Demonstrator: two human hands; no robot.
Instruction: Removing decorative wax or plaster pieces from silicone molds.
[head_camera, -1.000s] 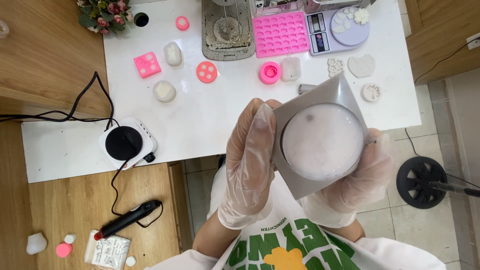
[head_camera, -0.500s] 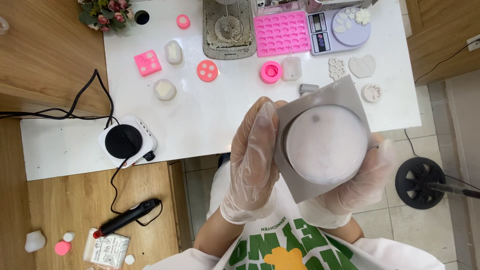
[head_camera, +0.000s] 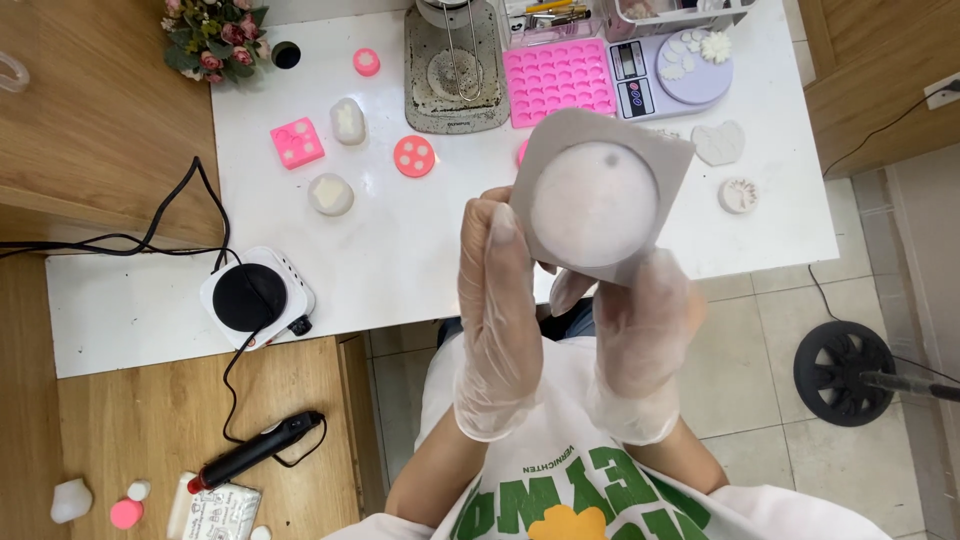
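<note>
Both my hands wear clear disposable gloves and hold up a grey square mold (head_camera: 600, 190) with a round white filled centre, close to the camera. My left hand (head_camera: 497, 310) grips its left edge. My right hand (head_camera: 640, 340) supports it from below. The mold is tilted and hides part of the white table (head_camera: 400, 250) behind it.
On the table lie a pink tray mold (head_camera: 558, 80), small pink molds (head_camera: 297, 142), a round pink mold (head_camera: 414, 156), white cast pieces (head_camera: 331, 194), a digital scale (head_camera: 670, 70), a metal tray (head_camera: 455, 70) and a small hot plate (head_camera: 252, 298). A black tool (head_camera: 255, 450) rests on the wooden shelf.
The mold has moved up and away from my body, and my hands have shifted lower on it; the view has tilted a little.
</note>
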